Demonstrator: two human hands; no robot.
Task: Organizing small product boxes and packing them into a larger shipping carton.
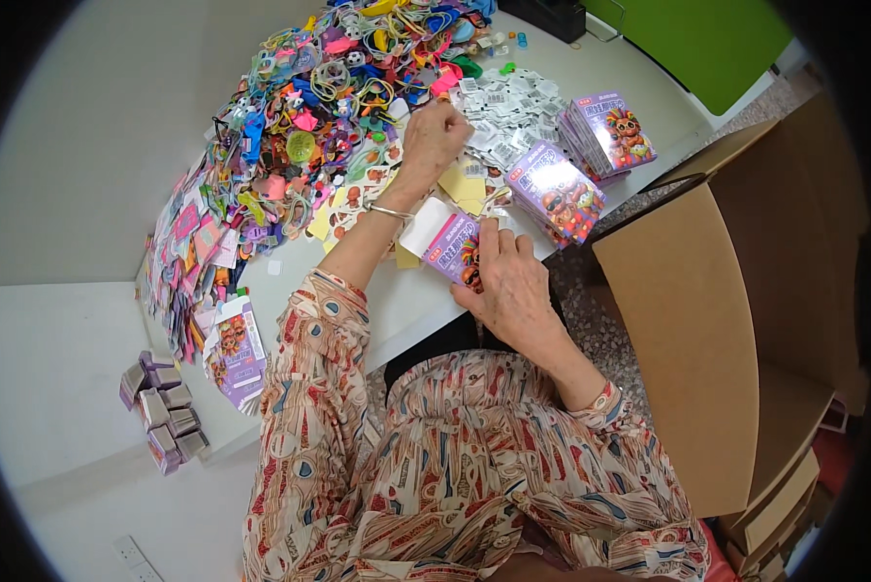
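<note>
A small purple carton (453, 250), printed with a cartoon figure, lies tilted at the table's front edge with its white end flap raised. My right hand (515, 296) grips it from the right, fingers over its printed face. Farther off, my left hand (434, 144) has its fingers curled together where a heap of colourful trinkets and hair ties (329, 82) meets a pile of small white printed packets (513, 97). Whatever those fingers pinch is hidden. Yellow cards (467, 186) and sticker sheets (356, 194) lie around my left wrist.
Two stacks of purple cartons (557, 189) stand right of the packets. A flattened carton (234, 354) lies at the table's left end, with several small boxes (169, 415) beyond it. A large open cardboard box (688, 359) is close on my right. A green board (683, 44) is at the back.
</note>
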